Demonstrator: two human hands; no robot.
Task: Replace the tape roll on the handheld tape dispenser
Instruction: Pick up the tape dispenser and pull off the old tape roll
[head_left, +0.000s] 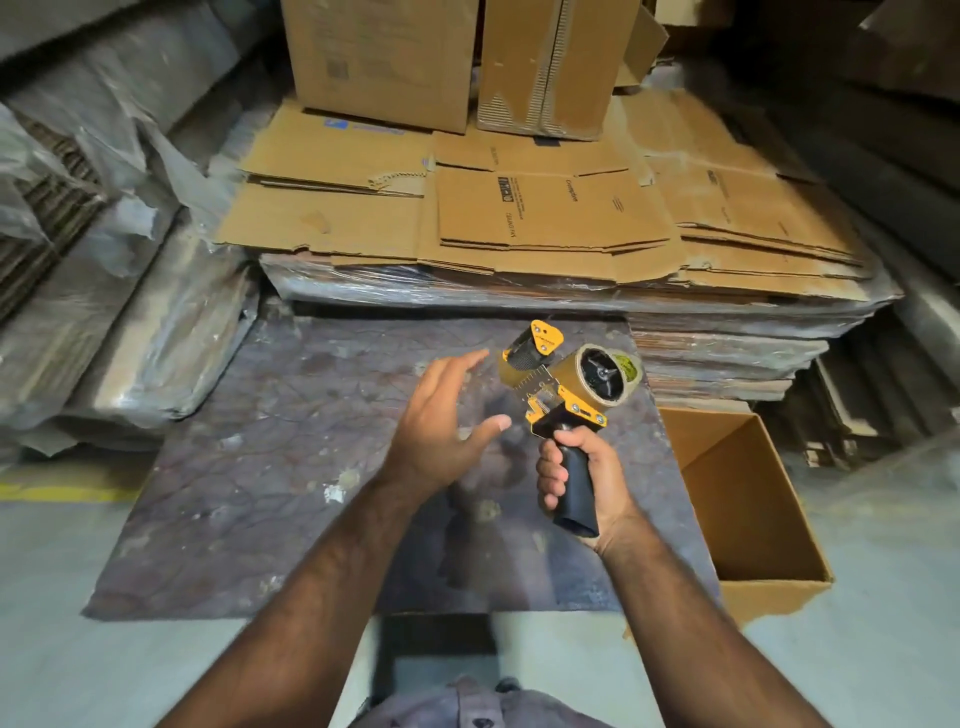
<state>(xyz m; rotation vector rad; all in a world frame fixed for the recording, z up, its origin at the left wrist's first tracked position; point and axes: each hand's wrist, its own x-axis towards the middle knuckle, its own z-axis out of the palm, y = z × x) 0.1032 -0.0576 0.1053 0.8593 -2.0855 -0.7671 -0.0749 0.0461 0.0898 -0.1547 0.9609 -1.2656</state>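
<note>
Right grip (582, 480) wraps the tape dispenser (558, 410) handle.
Tape roll (597, 376) sits above that fist; left grip (441, 421) hangs open, just beside it.

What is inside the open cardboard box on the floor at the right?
The open cardboard box shows only bare brown inner walls and floor; nothing visible lies in it. The near wall hides the strip of floor just behind it, and the right hand covers nothing of it.

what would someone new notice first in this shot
The yellow and black tape dispenser, held up at centre by its handle in the right hand, a brown tape roll mounted on it. The left hand hovers open beside it, not touching. Behind lies a stack of flattened cardboard boxes; an open box sits at right.
</note>
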